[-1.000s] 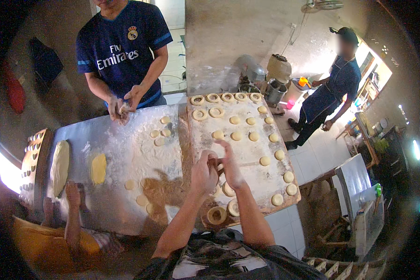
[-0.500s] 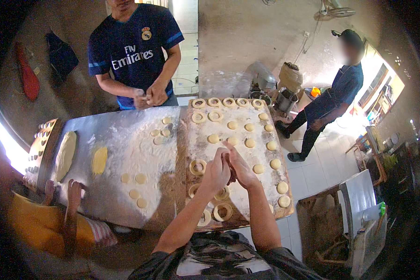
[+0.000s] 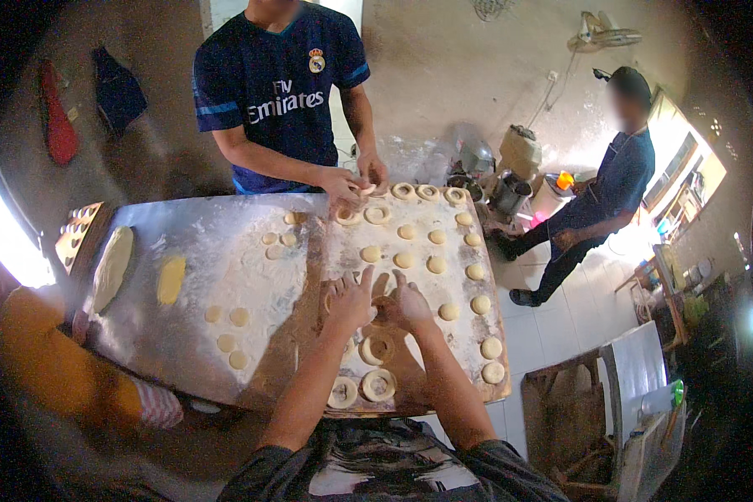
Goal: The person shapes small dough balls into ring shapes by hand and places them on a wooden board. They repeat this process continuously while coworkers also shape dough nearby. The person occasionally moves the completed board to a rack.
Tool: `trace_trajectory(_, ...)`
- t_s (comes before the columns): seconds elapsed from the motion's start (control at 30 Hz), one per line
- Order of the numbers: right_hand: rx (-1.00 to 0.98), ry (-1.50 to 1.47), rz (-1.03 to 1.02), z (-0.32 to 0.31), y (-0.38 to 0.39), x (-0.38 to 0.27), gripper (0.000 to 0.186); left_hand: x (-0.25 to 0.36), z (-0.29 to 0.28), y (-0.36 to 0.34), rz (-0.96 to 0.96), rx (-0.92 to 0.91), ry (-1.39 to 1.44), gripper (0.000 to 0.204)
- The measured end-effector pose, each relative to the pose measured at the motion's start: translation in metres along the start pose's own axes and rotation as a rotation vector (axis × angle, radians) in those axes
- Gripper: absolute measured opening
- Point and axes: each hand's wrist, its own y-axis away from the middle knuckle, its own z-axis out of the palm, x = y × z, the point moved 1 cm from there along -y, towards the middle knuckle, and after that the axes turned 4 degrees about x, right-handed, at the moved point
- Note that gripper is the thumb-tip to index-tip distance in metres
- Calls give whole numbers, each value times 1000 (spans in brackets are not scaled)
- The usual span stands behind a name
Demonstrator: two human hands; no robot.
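Note:
My left hand [image 3: 351,301] is over the floured wooden board [image 3: 410,330], palm down with fingers spread. Close by, my right hand [image 3: 410,304] has its forefinger pointing away and holds nothing that I can make out. Between the two hands part of a dough ring [image 3: 383,308] shows in shadow; whether they touch it I cannot tell. Nearer me lie more dough rings [image 3: 379,385]. Round dough balls [image 3: 436,264] sit in loose rows beyond my hands and to their right.
Across the table a person [image 3: 284,100] handles a dough ring [image 3: 363,191] at the board's far edge. The metal table [image 3: 201,351] at left bears flour, dough pieces [image 3: 172,280] and a long dough slab [image 3: 114,268]. Another person [image 3: 607,180] stands right; a person in orange is at left.
My hands, pressed together before, have parted and lowered to the board, and a dough ring shows between them. The person opposite has moved right and reached the board's far rings.

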Motion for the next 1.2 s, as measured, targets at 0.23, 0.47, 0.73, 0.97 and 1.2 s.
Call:
trace_trajectory(0.23, 458, -138, 307, -81, 71, 86, 41, 63, 10, -5, 242, 147, 67, 51)
trace_trajectory(0.47, 194, 159, 629, -112, 56, 140, 33, 132, 27, -6, 549, 85, 205, 29)
trace_trajectory(0.73, 325, -141, 196, -75, 8, 3, 33, 1, 9, 27, 374, 297, 930, 39)
trace_trajectory(0.97, -288, -452, -210, 60, -69, -224, 32, -239, 2, 106, -137, 1, 289, 24)
trace_trajectory(1.2, -273, 17, -344, 180, -109, -281, 32, -270, -20, 117, -372, 517, 532, 22)
